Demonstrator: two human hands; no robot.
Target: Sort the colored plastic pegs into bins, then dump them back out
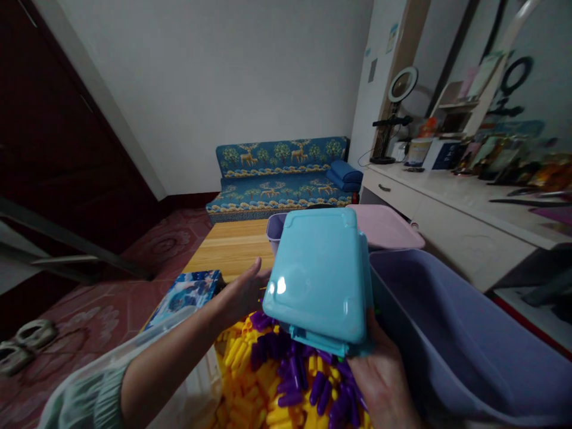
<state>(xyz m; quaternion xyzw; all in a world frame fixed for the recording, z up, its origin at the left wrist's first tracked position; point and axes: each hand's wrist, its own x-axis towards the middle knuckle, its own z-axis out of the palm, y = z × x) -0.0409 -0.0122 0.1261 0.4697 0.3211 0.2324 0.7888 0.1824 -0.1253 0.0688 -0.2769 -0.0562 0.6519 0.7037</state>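
A light blue plastic box (319, 274) with a glossy flat top and a latch on its near side is held tilted above a heap of pieces. My right hand (379, 372) grips its lower right corner from below, the fingers partly hidden by the box. At the box's left edge is my left hand (245, 295), thumb raised and fingers stretched toward it; I cannot tell whether they touch. Beneath lie many small yellow plastic pieces (243, 393) and purple plastic pieces (292, 375).
A long lavender bin (451, 333) stands on the right, with a pink lid (384, 226) behind it. Another lavender container (276, 229) is partly hidden by the box. On the left are a clear plastic tub (196, 387) and a blue picture box (187, 292), near the wooden tabletop (236, 244).
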